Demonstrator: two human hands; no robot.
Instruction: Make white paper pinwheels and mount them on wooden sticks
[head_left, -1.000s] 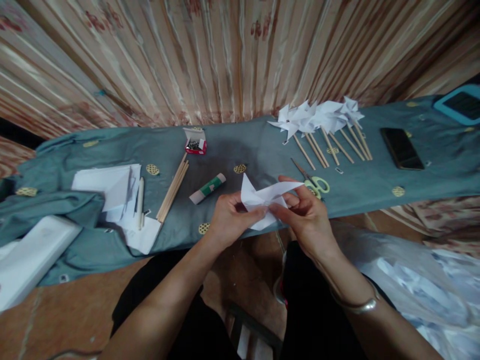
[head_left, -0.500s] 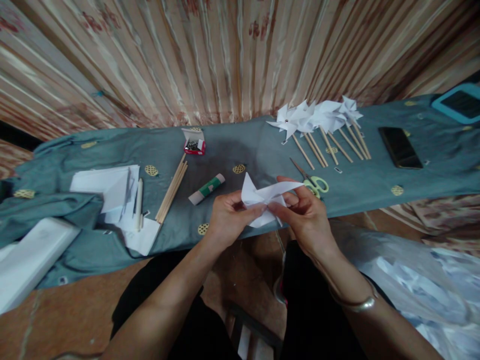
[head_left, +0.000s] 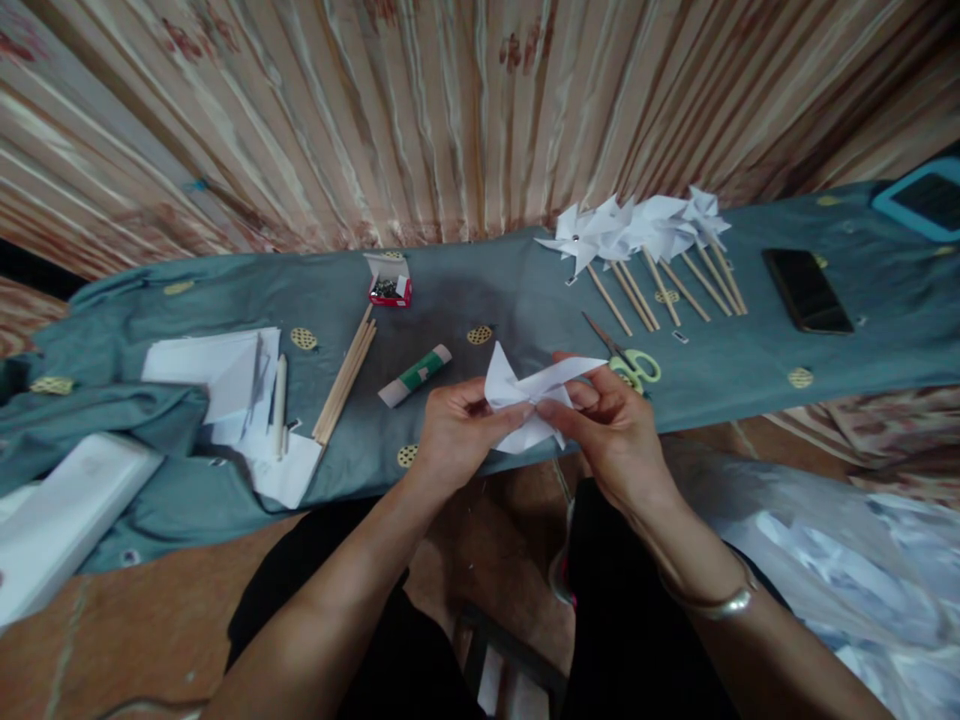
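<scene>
A white paper pinwheel (head_left: 517, 388) without a stick is held between both hands, just over the table's front edge. My left hand (head_left: 457, 430) pinches its left side, with the thumb near the folded centre. On the other side, my right hand (head_left: 611, 420) is closed on the paper, its thumb pressed at the middle and fingers behind. Scissors with light green handles (head_left: 637, 370) lie just beyond my right hand. A glue stick with a green label (head_left: 416, 375) rests beyond my left hand.
Finished pinwheels on sticks (head_left: 652, 230) lie at the back right, near a black phone (head_left: 806, 290). Left of me are wooden sticks (head_left: 345, 375), an open red box of pins (head_left: 390, 290), paper sheets (head_left: 199, 365), a white pen (head_left: 280, 405) and a long white box (head_left: 79, 520).
Both hands keep their grip on the paper pinwheel and have barely moved. The view has shifted very slightly.
</scene>
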